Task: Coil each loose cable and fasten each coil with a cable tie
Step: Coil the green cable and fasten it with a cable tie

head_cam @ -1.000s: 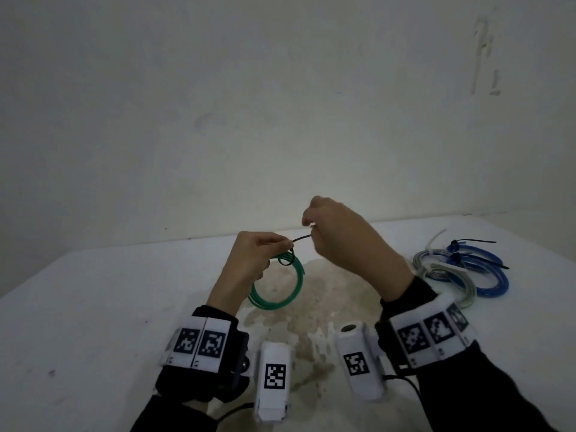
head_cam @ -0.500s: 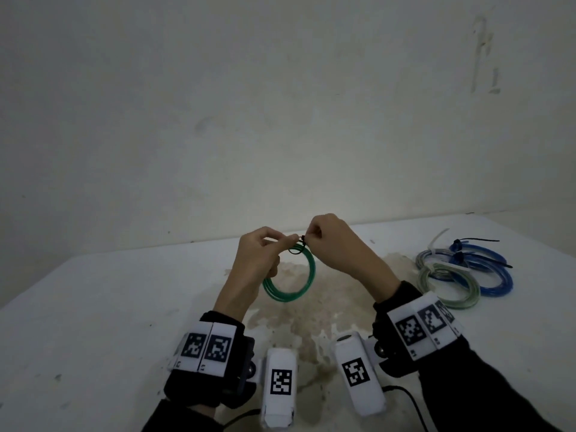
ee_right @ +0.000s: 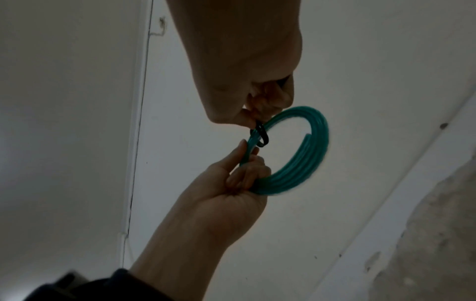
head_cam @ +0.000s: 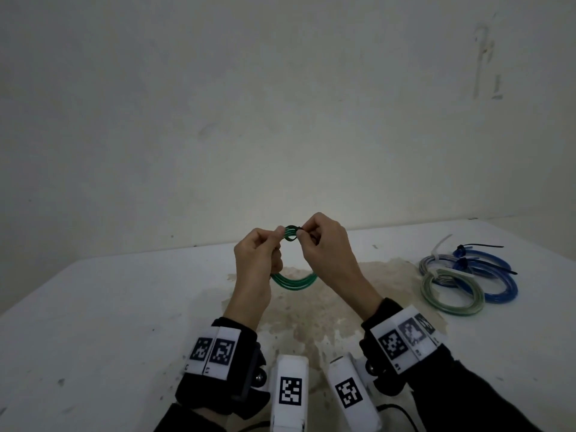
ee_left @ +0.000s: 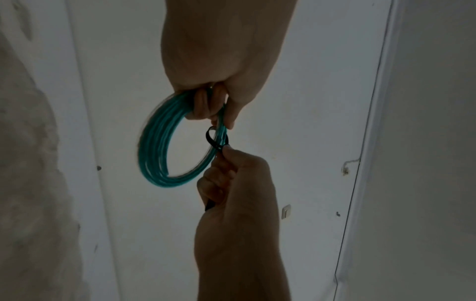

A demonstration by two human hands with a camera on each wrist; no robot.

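Observation:
A green cable coil hangs in the air above the table, between both hands. My left hand grips the coil's upper left part, fingers curled round the strands. A black cable tie forms a small loop around the strands at the top of the coil. My right hand pinches this tie right beside the left fingertips. In the left wrist view the tie still sits loosely around the strands. The tie's tail is hidden inside the right hand.
Several tied coils lie at the table's right: two blue ones, a pale green one and a grey one, their tie tails sticking out. A brown stain marks the white table under the hands. A bare wall stands close behind.
Both hands have risen with the coil and come together. The right hand, which held the tie's tail out away from the coil, now pinches the tie at the coil.

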